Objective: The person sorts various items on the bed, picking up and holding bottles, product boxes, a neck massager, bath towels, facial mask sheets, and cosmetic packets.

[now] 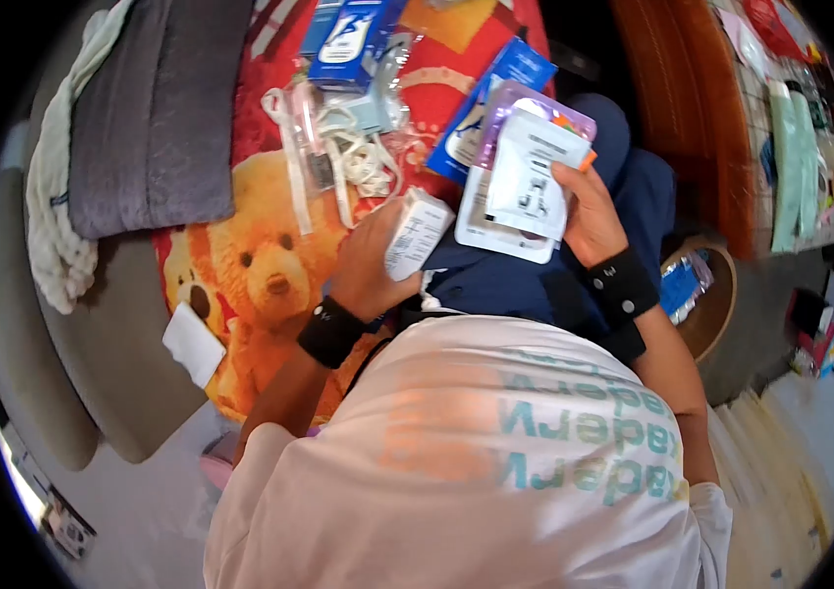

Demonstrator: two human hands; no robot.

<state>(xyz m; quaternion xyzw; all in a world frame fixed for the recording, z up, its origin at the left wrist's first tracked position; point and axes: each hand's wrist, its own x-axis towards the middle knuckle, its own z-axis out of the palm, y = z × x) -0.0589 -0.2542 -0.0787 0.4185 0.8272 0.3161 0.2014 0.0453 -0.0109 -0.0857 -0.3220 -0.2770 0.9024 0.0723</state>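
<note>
My left hand (370, 263) is wrapped round a small white box (419, 234) with printed text, near the middle of the view. To the right, my right hand (590, 218) grips a stack of flat packets by its right edge. On top of that stack is a white sachet (538, 169) with small dark print. A purple-edged packet (509, 96) shows behind it, and a white card sticks out below. Beyond the stack, a blue and white box (466, 133) lies at a slant. Both wrists wear black bands.
A bear-print red blanket (274, 265) bears a blue box (350, 44), clear plastic packaging and tangled white straps (368, 167). A folded white cloth (194, 344) lies at the left. At the right are a bin (718, 304) and a cluttered table (753, 211).
</note>
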